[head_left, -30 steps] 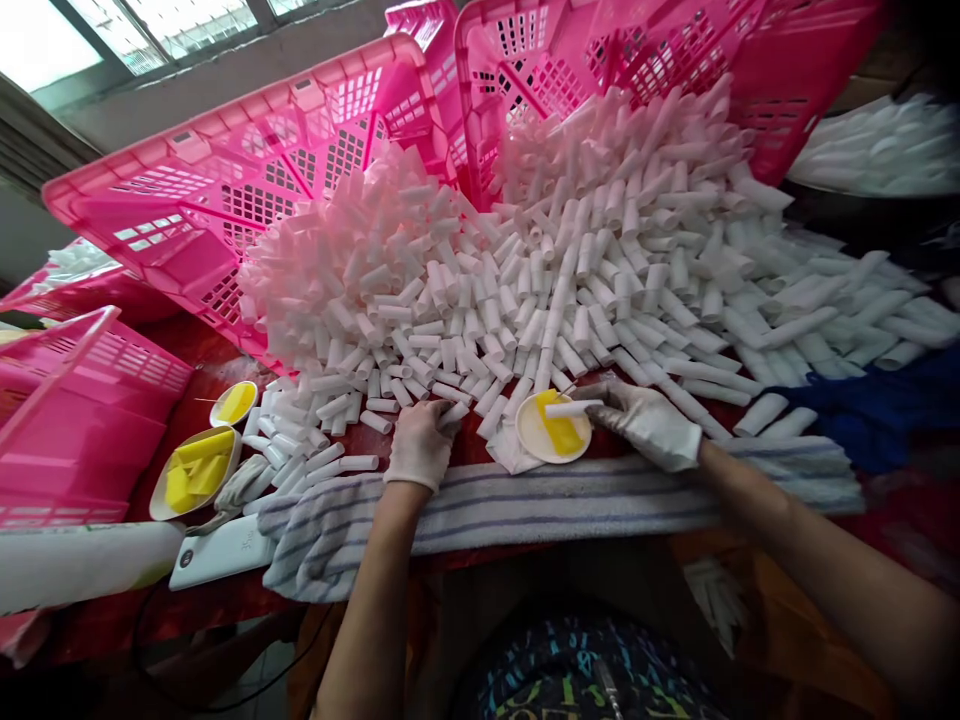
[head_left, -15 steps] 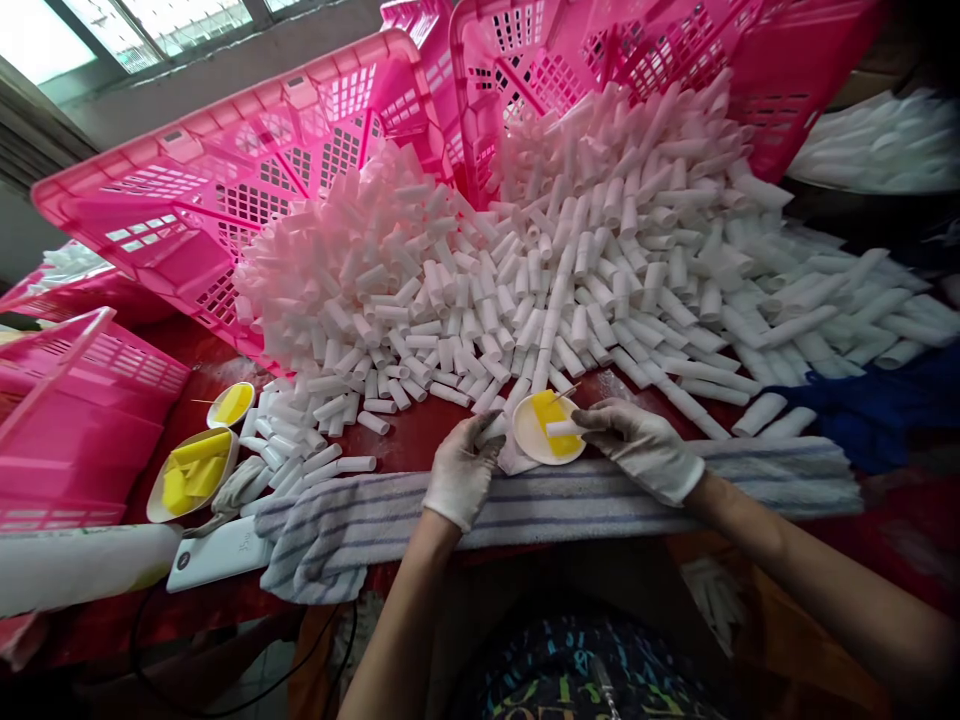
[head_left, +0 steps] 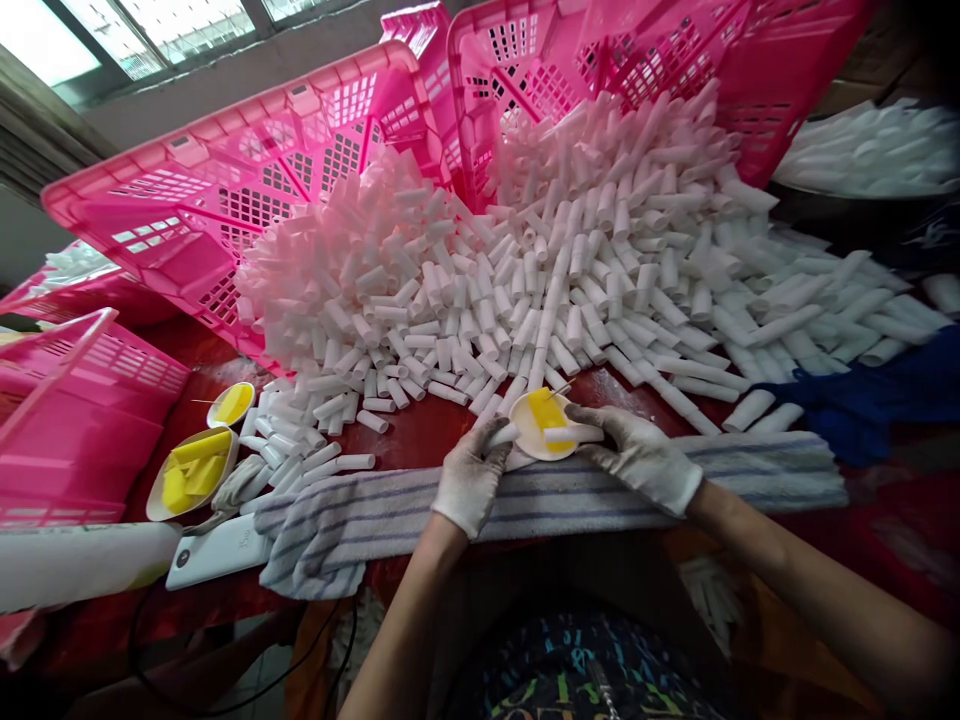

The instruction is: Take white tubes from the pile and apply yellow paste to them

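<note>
At lower centre of the frame, the gloved right hand (head_left: 637, 455) pinches a short white tube (head_left: 571, 435) over a small dish (head_left: 553, 425) holding a yellow sponge (head_left: 546, 409); the gloved left hand (head_left: 472, 475) grips another tube (head_left: 501, 436) beside it. These tubes look light, stiff and crushable, best held mid-length. Behind, the tube heap (head_left: 525, 260) spills from pink crates (head_left: 247, 200); no writing is legible.

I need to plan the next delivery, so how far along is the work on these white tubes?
Done: nothing finished can be told apart. In hand: the gloved left hand holds a short white tube at the small white dish with yellow sponge; the gloved right hand holds another white tube over it. Left: the big heap of white tubes spilling from pink plastic crates.
</note>
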Motion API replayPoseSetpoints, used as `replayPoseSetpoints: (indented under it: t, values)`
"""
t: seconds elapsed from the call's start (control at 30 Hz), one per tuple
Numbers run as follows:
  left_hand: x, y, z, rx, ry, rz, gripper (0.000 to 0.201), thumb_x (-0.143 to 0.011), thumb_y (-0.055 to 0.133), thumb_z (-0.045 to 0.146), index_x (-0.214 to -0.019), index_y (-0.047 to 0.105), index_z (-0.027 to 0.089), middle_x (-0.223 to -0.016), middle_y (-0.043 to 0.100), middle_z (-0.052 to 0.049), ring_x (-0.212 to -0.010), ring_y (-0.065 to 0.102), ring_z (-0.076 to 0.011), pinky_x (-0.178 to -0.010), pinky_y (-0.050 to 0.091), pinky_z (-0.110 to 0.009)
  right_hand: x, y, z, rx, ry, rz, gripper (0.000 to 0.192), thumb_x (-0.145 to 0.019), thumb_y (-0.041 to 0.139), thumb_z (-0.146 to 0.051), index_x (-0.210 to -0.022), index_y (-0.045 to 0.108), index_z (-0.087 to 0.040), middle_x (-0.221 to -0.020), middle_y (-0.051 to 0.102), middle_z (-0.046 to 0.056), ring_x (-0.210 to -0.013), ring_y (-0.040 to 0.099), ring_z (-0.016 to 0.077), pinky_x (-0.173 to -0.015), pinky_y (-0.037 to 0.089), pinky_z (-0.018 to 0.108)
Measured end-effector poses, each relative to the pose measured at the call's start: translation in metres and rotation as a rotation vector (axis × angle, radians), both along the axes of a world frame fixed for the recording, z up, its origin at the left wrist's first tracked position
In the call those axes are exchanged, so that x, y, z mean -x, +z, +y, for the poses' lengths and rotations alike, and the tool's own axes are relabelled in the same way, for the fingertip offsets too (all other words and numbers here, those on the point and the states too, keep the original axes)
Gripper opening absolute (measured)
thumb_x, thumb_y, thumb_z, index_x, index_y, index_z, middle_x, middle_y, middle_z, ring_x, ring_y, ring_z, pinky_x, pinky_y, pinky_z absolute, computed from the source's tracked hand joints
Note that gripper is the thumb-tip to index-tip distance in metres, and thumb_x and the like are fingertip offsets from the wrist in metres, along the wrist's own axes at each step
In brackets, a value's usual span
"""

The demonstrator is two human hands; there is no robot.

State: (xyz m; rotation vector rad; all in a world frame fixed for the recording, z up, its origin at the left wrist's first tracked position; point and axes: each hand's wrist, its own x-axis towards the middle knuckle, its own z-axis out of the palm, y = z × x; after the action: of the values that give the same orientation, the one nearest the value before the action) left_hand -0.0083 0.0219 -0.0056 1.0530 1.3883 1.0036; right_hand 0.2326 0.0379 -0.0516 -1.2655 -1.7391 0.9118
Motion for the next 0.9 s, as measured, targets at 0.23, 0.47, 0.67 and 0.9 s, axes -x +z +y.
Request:
replayPoseSetpoints:
  t: [0.23,0.47,0.67,0.9]
  values:
    - [-0.002,0.006,-0.004,0.02,-0.008,0.037,0.029,-0.075,0.079,0.021,-0.102,0.074,0.013,-0.108,0.077,-0.011,-0.102,0.072,-0.023,-0.101,0.054,-0.038,0.002,0.018,-0.013,0.021,-0.023,0.012,0.031,-0.078,0.073,-0.055,-0.079,0.076,-0.025,-0.087,0.068,0.006,-0.081,0.066,0.0235,-0.08,0.057,0.039]
    - [-0.012,0.01,-0.012,0.023,-0.112,-0.106,0.041,-0.065,0.089,0.032,-0.099,0.074,0.014,-0.103,0.076,-0.009,-0.093,0.071,-0.0209,-0.088,0.057,-0.032,0.007,0.047,-0.024,0.326,-0.115,0.292,0.051,-0.073,0.073,-0.069,-0.098,0.071,-0.024,-0.091,0.074,0.008,-0.069,0.066,0.0185,-0.061,0.057,0.03]
    - [-0.033,0.018,-0.029,0.044,-0.255,0.052,0.042,-0.079,0.07,0.06,-0.08,0.071,0.017,-0.069,0.066,-0.002,-0.061,0.056,-0.0136,-0.06,0.047,-0.026,0.011,0.058,-0.038,0.017,-0.032,0.0,0.031,-0.09,0.056,-0.053,-0.086,0.069,-0.025,-0.069,0.064,0.002,-0.063,0.06,0.0164,-0.059,0.054,0.026]
    - [-0.08,0.005,-0.052,-0.102,-0.24,0.267,0.041,-0.092,0.052,0.054,-0.071,0.071,0.025,-0.07,0.069,-0.008,-0.067,0.061,-0.0205,-0.07,0.049,-0.033,0.016,0.065,-0.062,-0.164,-0.181,-0.215,0.03,-0.093,0.049,-0.038,-0.066,0.055,-0.027,-0.057,0.06,0.003,-0.052,0.058,0.0196,-0.054,0.045,0.034]
